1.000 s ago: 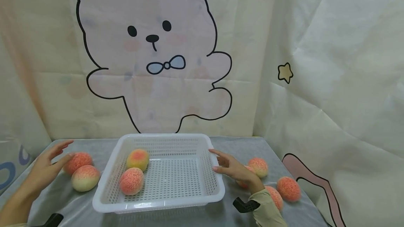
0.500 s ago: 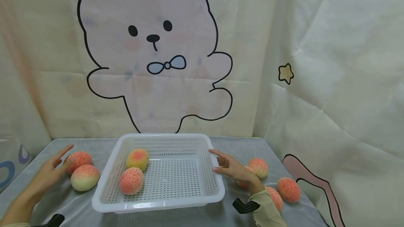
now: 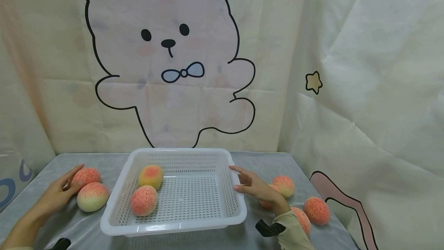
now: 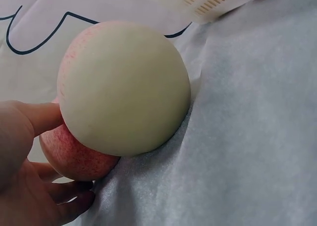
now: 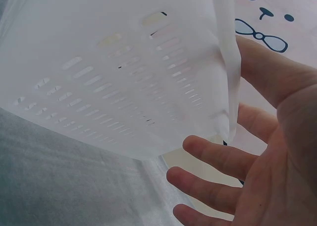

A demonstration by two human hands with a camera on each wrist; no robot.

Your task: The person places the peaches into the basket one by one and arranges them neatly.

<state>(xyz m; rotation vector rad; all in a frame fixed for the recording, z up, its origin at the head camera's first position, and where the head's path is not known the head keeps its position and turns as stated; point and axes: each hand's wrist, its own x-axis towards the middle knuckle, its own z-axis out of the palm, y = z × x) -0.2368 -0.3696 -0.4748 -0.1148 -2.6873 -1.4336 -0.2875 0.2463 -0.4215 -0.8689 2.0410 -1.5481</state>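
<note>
My left hand is at the far-left peach, thumb in front and fingers curled round its outer side. Against that peach, in front, sits a paler one; in the left wrist view this pale peach covers much of the red one. My right hand holds the right rim of a white plastic basket, thumb and index finger at the rim, the other fingers spread outside. Two peaches lie in the basket's left side, a yellowish one behind a pinker one.
Several more peaches lie right of the basket, among them a reddish one and a paler one; my right forearm partly hides others. A grey cloth covers the table. Behind it hangs a curtain with a cartoon bear.
My left hand has come down and forward onto the far-left peach, its fingers closing round it. The right hand stays at the basket rim.
</note>
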